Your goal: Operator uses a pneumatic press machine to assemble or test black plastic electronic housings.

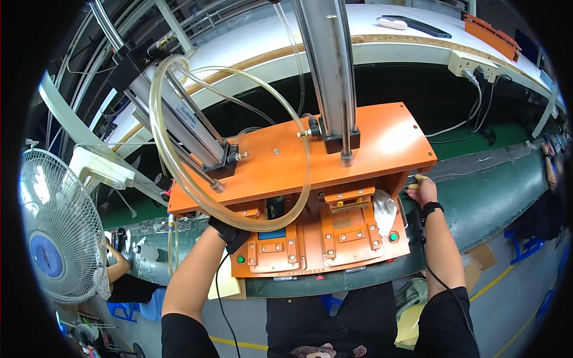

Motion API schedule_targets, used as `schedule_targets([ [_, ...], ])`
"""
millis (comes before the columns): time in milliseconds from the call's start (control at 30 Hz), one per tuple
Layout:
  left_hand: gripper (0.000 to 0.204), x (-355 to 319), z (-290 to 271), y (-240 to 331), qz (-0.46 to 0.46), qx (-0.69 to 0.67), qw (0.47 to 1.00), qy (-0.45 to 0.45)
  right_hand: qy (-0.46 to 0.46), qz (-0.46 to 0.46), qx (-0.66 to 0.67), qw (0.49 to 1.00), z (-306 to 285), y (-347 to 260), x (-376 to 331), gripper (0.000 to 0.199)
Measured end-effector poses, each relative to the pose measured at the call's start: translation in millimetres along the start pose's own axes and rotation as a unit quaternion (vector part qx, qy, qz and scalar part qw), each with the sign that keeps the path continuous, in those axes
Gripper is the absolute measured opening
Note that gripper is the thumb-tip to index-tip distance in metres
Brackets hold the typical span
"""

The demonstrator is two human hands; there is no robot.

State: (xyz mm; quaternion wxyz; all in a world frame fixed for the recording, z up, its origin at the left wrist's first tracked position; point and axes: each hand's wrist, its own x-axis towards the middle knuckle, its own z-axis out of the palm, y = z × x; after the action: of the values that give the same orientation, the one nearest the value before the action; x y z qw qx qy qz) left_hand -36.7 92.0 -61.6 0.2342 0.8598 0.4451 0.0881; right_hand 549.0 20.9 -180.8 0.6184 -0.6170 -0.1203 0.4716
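An orange two-station pneumatic press stands before me, with two metal cylinders on its top plate. My left forearm reaches to its left station, a black strap and device round the wrist; the left hand's fingers are hidden behind that device and the machine. In the left station's fixture lies a blue piece. The right fixture is partly overhung by its upper block. By the machine's right side, my right hand has curled fingers with pale finger covers; what they hold, if anything, is unclear.
A clear hose loops in front of the press. White cloth or film lies beside the right fixture. A fan stands at left, near another person's arm. Behind are a white bench and a power strip.
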Motion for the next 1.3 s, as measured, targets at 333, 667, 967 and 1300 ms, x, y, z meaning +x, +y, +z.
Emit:
schedule_targets([
  [333, 0.043, 13, -17, 29, -0.013, 0.076, 0.997, -0.022, -0.008, 0.019, -0.007, 1.000, 0, -1, 8, 0.023],
  [667, 0.056, -38, -20, 101, -0.124, 0.021, 0.991, -0.043, -0.126, 0.093, -0.057, 0.986, -24, -15, -37, 0.029],
  [967, 0.039, -93, -5, 114, 0.031, -0.106, 0.965, 0.239, -0.086, -0.233, -0.219, 0.944, -26, 18, -186, 0.037],
  [1300, 0.038, -150, 113, 51, -0.066, -0.300, 0.839, 0.449, -0.122, -0.293, -0.033, 0.948, 19, 76, -219, 0.043],
])
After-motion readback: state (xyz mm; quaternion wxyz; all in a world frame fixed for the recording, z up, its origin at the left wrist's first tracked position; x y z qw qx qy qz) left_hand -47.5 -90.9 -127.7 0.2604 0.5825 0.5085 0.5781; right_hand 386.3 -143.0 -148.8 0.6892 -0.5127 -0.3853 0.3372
